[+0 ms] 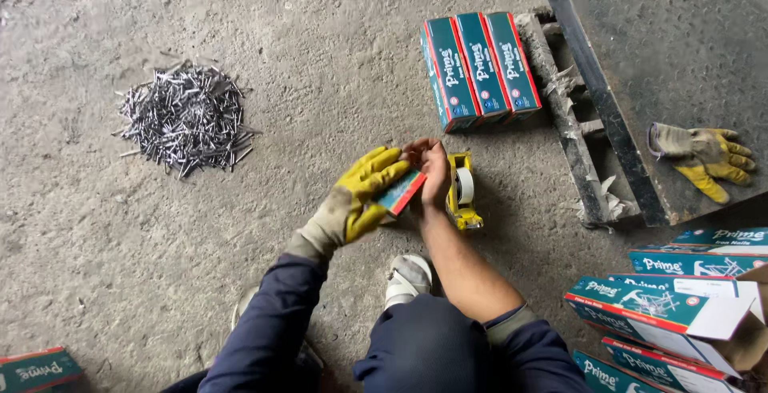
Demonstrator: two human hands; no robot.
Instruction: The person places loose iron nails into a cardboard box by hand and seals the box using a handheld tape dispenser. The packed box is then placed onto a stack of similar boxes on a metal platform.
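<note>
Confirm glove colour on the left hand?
Yellow fingers with a grey-beige cuff on the left hand; the right hand is bare. Head view shows it.

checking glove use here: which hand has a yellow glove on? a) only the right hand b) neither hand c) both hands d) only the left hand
d: the left hand wears a yellow glove and holds the small box, the right hand on that box is bare, and a spare yellow glove lies on the dark metal plate.

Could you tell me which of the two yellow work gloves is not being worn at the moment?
The loose glove lying on the dark metal plate at the right; the other glove covers the left hand, which holds a small box.
</note>
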